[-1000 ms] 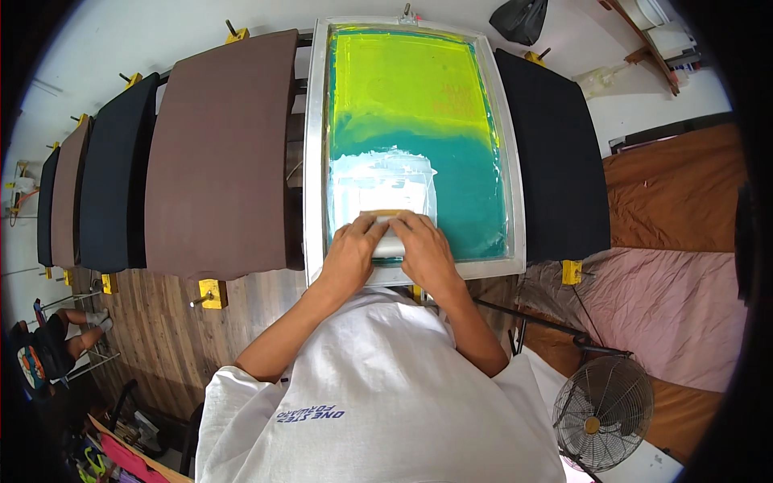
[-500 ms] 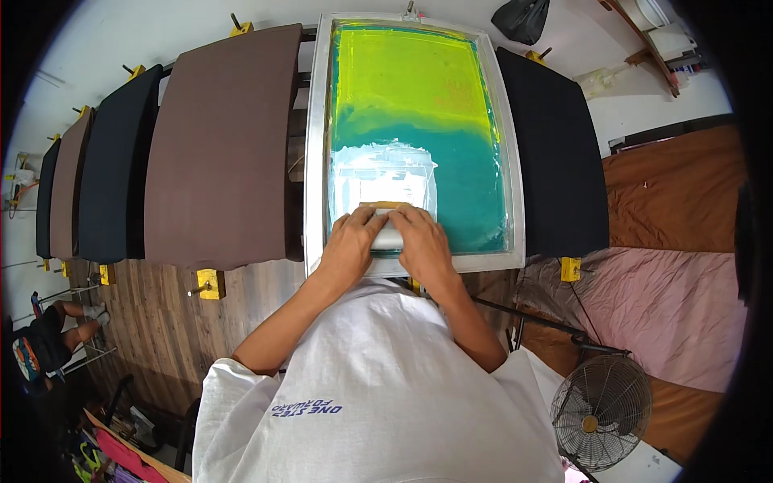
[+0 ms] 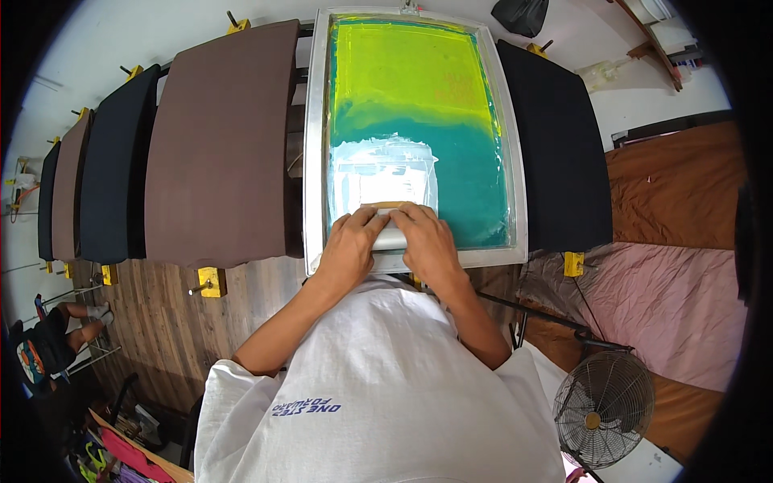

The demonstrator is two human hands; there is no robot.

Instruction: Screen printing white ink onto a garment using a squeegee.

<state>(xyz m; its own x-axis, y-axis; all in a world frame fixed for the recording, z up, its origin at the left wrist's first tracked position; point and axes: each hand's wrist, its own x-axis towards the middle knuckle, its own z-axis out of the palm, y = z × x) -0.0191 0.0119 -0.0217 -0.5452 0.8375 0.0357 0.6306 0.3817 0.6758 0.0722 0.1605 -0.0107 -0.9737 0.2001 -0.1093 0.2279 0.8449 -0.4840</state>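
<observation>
A screen-printing screen (image 3: 519,205) in a silver frame has a teal face, a bright yellow-green upper area and a patch of white ink (image 3: 378,165) at lower left. At the near end of that patch, my left hand (image 3: 349,245) and my right hand (image 3: 427,245) grip a squeegee (image 3: 387,239) with a silver body and a tan edge, fingertips along its top and thumbs close together. The squeegee rests on the screen; its blade's underside is hidden.
Pallets covered in brown (image 3: 217,145) and black (image 3: 555,145) fabric flank the screen, with yellow clamp blocks (image 3: 212,282). A fan (image 3: 602,406) stands at lower right beside brown and pink fabric (image 3: 668,306). Another person (image 3: 52,346) is at far left; a black bag (image 3: 519,16) lies beyond.
The screen and surrounding pallets sit slightly higher in the picture than a second ago. My hands and the squeegee show little or no movement relative to the screen.
</observation>
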